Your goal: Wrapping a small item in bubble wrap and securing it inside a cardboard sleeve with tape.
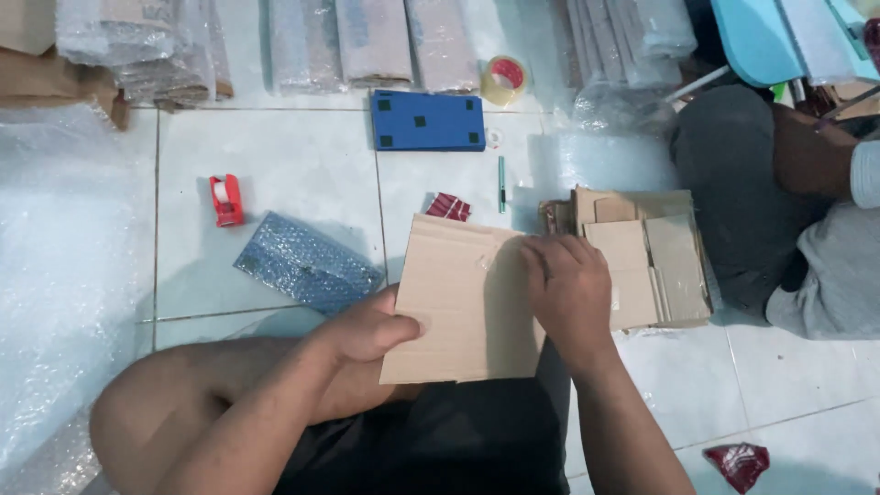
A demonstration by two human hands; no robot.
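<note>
**Head view: cardboard sheet held in both hands**

The left hand [367, 330] grips the cardboard sheet [463, 302] at its left edge, fingers hidden beneath. The right hand [568, 289] presses its right edge, fingers curled closed. Right of the sheet lies a cardboard stack [655, 252]; left, a bubble-wrapped blue packet [307, 264].

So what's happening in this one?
A person sitting on a tiled floor holds a flat cardboard sheet over their lap, left hand gripping its left edge, right hand pressing its upper right. A stack of cardboard pieces lies beside it, and a bubble-wrapped blue item to the left.
</note>
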